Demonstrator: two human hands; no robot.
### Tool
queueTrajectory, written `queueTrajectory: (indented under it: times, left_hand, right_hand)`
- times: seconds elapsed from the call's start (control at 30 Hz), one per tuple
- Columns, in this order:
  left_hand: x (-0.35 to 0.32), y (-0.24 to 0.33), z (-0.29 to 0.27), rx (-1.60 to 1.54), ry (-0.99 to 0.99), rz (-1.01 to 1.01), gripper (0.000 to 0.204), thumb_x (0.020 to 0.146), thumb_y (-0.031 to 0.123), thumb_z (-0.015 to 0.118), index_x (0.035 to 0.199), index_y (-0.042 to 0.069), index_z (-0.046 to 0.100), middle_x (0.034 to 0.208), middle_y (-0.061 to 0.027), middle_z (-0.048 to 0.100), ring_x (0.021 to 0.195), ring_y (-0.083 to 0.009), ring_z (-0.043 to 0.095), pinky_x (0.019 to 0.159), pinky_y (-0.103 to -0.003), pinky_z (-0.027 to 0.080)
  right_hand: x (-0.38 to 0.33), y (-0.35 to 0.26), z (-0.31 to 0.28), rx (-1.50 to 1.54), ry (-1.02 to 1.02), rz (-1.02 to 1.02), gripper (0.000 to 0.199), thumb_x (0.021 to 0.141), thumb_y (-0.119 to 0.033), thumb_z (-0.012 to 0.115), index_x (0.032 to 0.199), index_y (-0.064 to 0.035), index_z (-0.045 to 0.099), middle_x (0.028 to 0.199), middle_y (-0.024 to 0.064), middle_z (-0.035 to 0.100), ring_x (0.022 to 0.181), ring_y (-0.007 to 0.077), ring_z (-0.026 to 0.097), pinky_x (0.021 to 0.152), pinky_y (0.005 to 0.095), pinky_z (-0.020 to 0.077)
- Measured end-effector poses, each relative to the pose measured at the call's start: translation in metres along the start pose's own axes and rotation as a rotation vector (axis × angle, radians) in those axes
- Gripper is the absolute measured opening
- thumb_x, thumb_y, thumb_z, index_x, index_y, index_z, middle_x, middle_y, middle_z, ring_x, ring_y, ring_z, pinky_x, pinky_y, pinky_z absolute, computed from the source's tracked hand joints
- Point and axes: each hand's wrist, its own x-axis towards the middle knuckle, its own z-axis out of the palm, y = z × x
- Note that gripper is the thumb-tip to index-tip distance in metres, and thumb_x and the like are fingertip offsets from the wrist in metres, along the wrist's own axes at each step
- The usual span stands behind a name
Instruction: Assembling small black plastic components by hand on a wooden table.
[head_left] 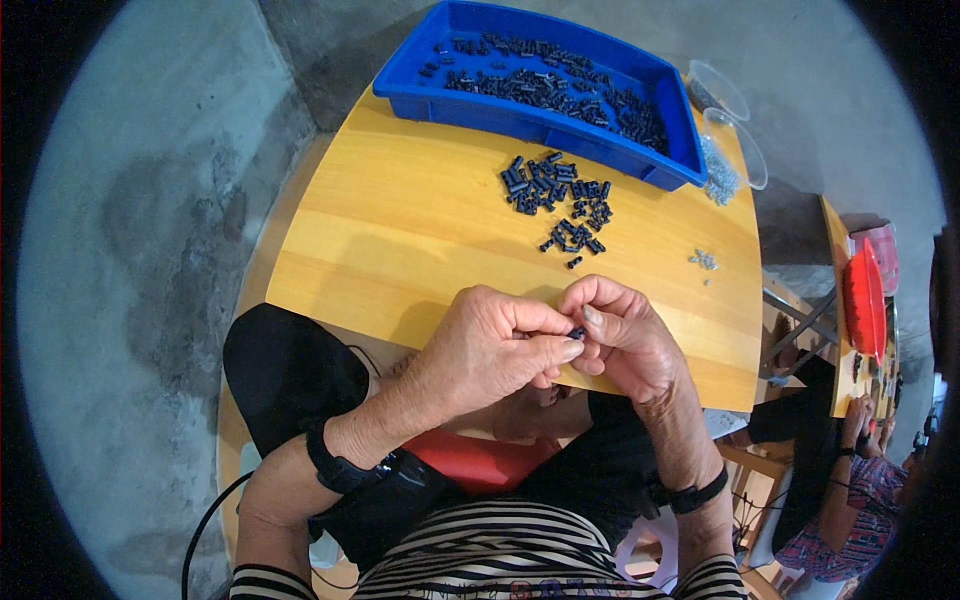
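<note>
Above the table's near edge, my two hands meet around a small black plastic part point(576, 333). Thumb and index finger of my left hand point(497, 345) pinch it from the left. My right hand point(632, 338) closes on it from the other side, its thumb and fingertips bent around it. Most of the part is hidden by the fingers, so its full shape cannot be made out. Beyond my hands lies a loose pile of similar black plastic parts point(540, 185) on the wooden table point(390, 230). Some small silvery pieces point(704, 260) lie to the right.
A blue tray point(480, 112) with many black parts stands at the table's far side. Beside it are a clear tub of silvery pieces point(720, 172) and another clear tub point(716, 92). At far right, another person point(850, 510) sits at a table with a red basket point(864, 300).
</note>
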Motion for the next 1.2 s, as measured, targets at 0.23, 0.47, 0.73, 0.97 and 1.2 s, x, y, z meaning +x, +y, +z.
queueTrajectory:
  times: [0.23,0.47,0.73,0.97,1.2]
  left_hand:
    - [0.001,-0.007,0.001,0.038,0.013,0.032,0.015,0.087,0.011,0.068,0.096,-0.002,0.071,0.078,-0.0059,0.069,0.064,-0.0077,0.063,0.058,-0.021,0.053]
    - [-0.001,-0.008,0.005,0.103,0.054,0.160,0.011,0.088,0.006,0.066,0.095,-0.001,0.070,0.073,-0.0040,0.066,0.062,-0.0077,0.060,0.056,-0.022,0.050]
    - [-0.002,-0.013,0.013,0.237,0.141,0.336,0.007,0.085,0.004,0.065,0.089,0.002,0.070,0.072,-0.0094,0.068,0.061,-0.0145,0.063,0.055,-0.027,0.050]
    - [0.002,-0.011,0.014,0.342,0.204,0.411,0.005,0.083,0.003,0.065,0.081,-0.001,0.065,0.073,-0.0106,0.067,0.066,-0.0204,0.066,0.058,-0.031,0.050]
    - [0.008,-0.017,0.004,0.256,0.113,0.330,0.006,0.083,0.007,0.067,0.085,0.001,0.068,0.069,-0.0115,0.065,0.060,-0.0218,0.065,0.055,-0.031,0.049]
  right_hand:
    - [0.001,0.001,-0.002,-0.019,0.004,0.019,0.017,0.088,-0.012,0.067,0.102,-0.0030,0.062,0.080,0.0021,0.062,0.059,0.0081,0.051,0.051,0.0223,0.0376]
    - [0.000,0.000,-0.001,-0.019,0.003,0.007,0.018,0.088,-0.011,0.067,0.104,-0.0025,0.062,0.082,0.0023,0.062,0.058,0.0088,0.051,0.052,0.0226,0.0386]
    - [-0.003,0.003,0.002,-0.059,0.002,-0.013,0.017,0.090,-0.011,0.065,0.105,-0.0033,0.062,0.082,0.0012,0.060,0.062,0.0085,0.051,0.054,0.0222,0.0397]
    - [0.001,0.002,0.000,-0.004,-0.013,-0.002,0.017,0.090,-0.011,0.065,0.105,-0.0045,0.062,0.085,-0.0001,0.060,0.064,0.0074,0.050,0.054,0.0210,0.0390]
    - [0.000,-0.001,0.000,-0.046,0.033,-0.011,0.020,0.089,-0.011,0.066,0.107,-0.0045,0.062,0.084,-0.0006,0.060,0.061,0.0065,0.048,0.051,0.0194,0.0354]
